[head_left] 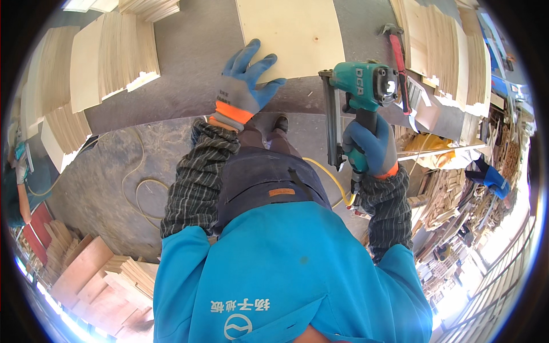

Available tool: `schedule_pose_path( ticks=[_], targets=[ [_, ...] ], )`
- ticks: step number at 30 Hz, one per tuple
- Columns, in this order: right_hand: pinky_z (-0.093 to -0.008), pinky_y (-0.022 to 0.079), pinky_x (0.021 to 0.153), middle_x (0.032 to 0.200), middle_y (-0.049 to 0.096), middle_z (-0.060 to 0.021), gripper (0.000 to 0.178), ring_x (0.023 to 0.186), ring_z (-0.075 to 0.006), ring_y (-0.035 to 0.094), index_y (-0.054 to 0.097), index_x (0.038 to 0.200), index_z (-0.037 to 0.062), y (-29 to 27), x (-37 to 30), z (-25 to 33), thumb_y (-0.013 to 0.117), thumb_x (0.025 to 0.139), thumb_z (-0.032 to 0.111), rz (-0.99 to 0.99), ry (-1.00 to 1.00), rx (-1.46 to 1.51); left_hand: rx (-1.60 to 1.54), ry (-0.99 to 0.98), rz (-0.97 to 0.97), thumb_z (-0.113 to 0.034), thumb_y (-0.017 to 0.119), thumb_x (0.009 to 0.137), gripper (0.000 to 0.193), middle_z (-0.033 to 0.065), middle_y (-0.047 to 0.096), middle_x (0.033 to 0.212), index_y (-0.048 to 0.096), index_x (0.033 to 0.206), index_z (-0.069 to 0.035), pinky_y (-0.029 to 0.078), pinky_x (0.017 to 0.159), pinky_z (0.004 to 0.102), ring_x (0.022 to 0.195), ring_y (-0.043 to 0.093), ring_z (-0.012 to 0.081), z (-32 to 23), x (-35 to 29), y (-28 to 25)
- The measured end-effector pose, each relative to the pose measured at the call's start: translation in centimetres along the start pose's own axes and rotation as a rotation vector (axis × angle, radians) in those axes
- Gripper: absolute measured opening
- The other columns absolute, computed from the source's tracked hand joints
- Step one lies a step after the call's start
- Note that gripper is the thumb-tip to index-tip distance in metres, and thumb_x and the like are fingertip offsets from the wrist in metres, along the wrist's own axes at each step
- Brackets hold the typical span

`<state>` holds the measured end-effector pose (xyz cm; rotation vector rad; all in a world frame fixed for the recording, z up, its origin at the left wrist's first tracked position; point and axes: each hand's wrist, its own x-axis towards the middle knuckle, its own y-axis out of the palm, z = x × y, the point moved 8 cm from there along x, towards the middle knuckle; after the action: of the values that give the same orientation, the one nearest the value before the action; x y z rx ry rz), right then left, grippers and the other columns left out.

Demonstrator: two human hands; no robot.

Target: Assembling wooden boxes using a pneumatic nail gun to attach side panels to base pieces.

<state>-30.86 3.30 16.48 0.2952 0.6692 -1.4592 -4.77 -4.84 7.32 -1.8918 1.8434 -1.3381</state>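
Observation:
My left hand [246, 84], in a grey and blue work glove with an orange cuff, lies with fingers spread at the near left corner of a pale plywood sheet [297, 34]. The sheet rests on a dark worktable [194, 57]. My right hand [373, 143], gloved alike, is wrapped round the grip of a teal pneumatic stapler [359, 83]. Its long dark magazine [331, 120] points down beside the sheet's near right corner. A yellow air hose [329, 171] runs from the base of the grip.
Plywood stacks stand at the left [114, 57] and right [443, 51] of the table. A red-handled hammer [397, 57] lies by the right stack. Wood scraps [457, 194] are heaped at the right. A hose [140, 183] coils on the floor. Another person's gloved hand [22, 171] shows far left.

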Motion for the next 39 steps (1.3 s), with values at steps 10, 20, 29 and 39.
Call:
schedule_pose_path(
  ticks=[10,20,29,39],
  targets=[
    [-0.0317,0.048,0.065,0.079,0.065,-0.0095,0.020,0.069,-0.0150,0.062,0.065,0.083,-0.0002,0.1,0.7,-0.9,0.062,0.087,0.019,0.045,-0.088,-0.081,-0.002,0.007,0.013,-0.034,0.096,0.078,0.054,0.0154,0.060,0.154,0.080,0.127,-0.020,0.061,0.101,0.0492,0.125,0.067,0.0394,0.2,-0.1,0.2],
    [-0.0305,0.051,0.060,0.075,0.067,-0.0066,0.030,0.064,-0.0131,0.063,0.064,0.112,-0.0041,-0.2,0.4,-0.9,0.067,0.090,0.016,-0.016,0.003,0.082,-0.029,0.003,0.005,-0.034,0.097,0.077,0.054,0.0150,0.060,0.153,0.079,0.126,-0.019,0.060,0.102,0.0511,0.126,0.067,0.0405,0.4,-0.2,0.0],
    [-0.0311,0.053,0.062,0.079,0.068,-0.0061,0.031,0.067,-0.0130,0.064,0.065,0.115,-0.0048,0.7,-0.5,-1.1,0.067,0.090,0.015,0.025,-0.002,0.044,-0.035,0.026,0.003,-0.035,0.097,0.079,0.056,0.0147,0.060,0.153,0.078,0.129,-0.021,0.061,0.103,0.0502,0.127,0.066,0.0411,0.7,-0.2,0.1],
    [-0.0317,0.054,0.065,0.082,0.069,-0.0042,0.041,0.072,-0.0114,0.064,0.068,0.125,-0.0024,4.0,0.6,-0.7,0.068,0.089,0.018,0.070,0.024,0.023,-0.041,0.036,-0.004,-0.036,0.097,0.078,0.056,0.0140,0.059,0.155,0.078,0.129,-0.023,0.060,0.103,0.0508,0.125,0.066,0.0420,0.8,-0.2,0.1]
  ],
)
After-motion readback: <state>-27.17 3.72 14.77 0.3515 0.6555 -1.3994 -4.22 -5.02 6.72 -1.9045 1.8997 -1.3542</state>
